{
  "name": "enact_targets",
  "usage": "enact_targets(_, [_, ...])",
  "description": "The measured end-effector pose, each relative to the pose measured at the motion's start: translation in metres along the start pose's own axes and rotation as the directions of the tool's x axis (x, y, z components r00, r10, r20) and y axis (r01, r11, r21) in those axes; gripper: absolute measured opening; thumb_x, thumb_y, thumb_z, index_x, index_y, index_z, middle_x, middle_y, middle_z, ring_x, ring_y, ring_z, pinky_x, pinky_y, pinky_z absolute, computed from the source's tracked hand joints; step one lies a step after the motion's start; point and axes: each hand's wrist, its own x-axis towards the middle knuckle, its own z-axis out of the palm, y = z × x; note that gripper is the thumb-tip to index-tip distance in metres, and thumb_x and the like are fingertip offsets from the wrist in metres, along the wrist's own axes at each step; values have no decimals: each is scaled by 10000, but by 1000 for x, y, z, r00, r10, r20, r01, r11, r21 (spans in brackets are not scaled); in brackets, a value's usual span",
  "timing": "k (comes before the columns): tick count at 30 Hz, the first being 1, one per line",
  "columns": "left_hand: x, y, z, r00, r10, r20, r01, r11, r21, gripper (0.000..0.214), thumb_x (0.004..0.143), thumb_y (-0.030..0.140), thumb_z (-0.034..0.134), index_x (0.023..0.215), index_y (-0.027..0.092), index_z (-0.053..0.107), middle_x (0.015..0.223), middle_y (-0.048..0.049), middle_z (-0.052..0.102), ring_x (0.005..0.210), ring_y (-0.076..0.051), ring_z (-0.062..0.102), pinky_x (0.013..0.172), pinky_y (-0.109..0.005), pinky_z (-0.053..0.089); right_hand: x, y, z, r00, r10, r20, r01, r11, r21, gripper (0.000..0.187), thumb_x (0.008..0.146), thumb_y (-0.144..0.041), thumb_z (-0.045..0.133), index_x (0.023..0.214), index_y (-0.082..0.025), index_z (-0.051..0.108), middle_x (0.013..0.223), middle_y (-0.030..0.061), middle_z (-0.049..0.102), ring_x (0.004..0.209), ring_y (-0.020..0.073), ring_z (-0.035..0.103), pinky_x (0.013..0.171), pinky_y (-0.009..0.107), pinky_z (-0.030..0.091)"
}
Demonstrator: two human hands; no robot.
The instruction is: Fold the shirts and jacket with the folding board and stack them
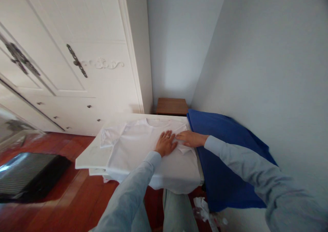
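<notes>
A white T-shirt (135, 150) lies spread over a white table (88, 155), its neckline at the far edge and its hem hanging over the near edge. My left hand (166, 143) rests flat on the shirt's chest, fingers spread, a ring on one finger. Just right of it, my right hand (191, 138) lies on the cloth near the right sleeve, its fingers stretched toward the left hand. Neither hand grips the fabric. The left sleeve of the shirt is laid out, slightly wrinkled.
A blue cloth (225, 156) drapes beside the table's right side, against the grey wall. Behind the table stands a brown wooden cabinet (172, 106). A white wardrobe (102, 30) rises at the left. A black suitcase (33, 175) lies on the red wooden floor. Crumpled plastic (202, 206) sits below.
</notes>
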Motion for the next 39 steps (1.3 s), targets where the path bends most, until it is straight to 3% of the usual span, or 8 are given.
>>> enact_targets(4, [1,-2,3,1000,-10,-3,10,1000,-17,580,989,475,413,1479,169,464,1604,-146,360,1510,-296,274,1244,-470,160,-40,-17,16,997,54,48,-53,998,-37,509,898,-216,608,1394,-107,566,1477,196,455,1377,237,470,1167,414,377])
enact_targets(8, [2,-2,4,1000,-5,-4,5,999,-42,582,992,479,408,1482,171,466,1609,-148,347,1514,-301,263,1244,-475,146,-63,-28,13,966,246,81,-231,960,-161,394,901,-214,609,1274,-92,648,1385,215,537,1345,285,501,1185,505,330])
enact_targets(14, [1,-1,3,1000,-5,20,5,1000,-15,614,1004,476,391,1508,130,435,1615,-180,317,1517,-320,248,1241,-484,143,-59,-75,16,955,298,1,-293,940,-177,415,934,-209,553,1327,-92,621,1435,212,498,1371,294,482,1186,480,351])
enact_targets(19, [6,-2,5,1000,-24,-20,20,988,-150,551,969,469,511,1438,181,524,1593,-135,381,1504,-288,292,1244,-477,167,-52,-96,12,871,477,114,-461,876,-144,349,935,-288,547,1185,-94,693,1294,221,605,1161,322,642,977,436,529])
enact_targets(24, [7,-20,-13,976,-163,-143,106,935,-339,324,967,338,546,1228,198,677,1452,-90,571,1379,-201,493,1168,-354,370,-42,-103,-3,816,548,182,-525,836,-162,306,912,-276,555,1108,-105,715,1212,214,649,1124,345,660,904,431,543])
enact_targets(29, [-42,-86,-61,843,-456,-286,361,873,-328,324,966,225,478,1233,178,656,1344,-97,630,1244,-182,589,1083,-311,451,-10,-124,-5,905,424,-15,-423,898,-125,296,927,-235,510,1120,-110,696,1200,179,657,1135,283,651,978,384,516])
enact_targets(35, [-142,-183,-120,517,-797,-311,765,594,-250,434,898,219,512,1292,55,589,1293,-248,608,1247,-343,578,1037,-444,450,86,-170,0,974,83,-212,-87,996,-10,389,944,-243,516,1294,-122,635,1438,138,523,1317,214,529,1153,340,398])
enact_targets(39, [-175,-221,-135,460,-867,-190,844,494,-209,410,870,313,614,1162,29,657,1190,-273,669,1185,-360,624,937,-385,485,172,-201,2,972,-38,-234,42,999,16,383,955,-227,498,1302,-133,631,1430,119,527,1312,191,510,1161,321,372])
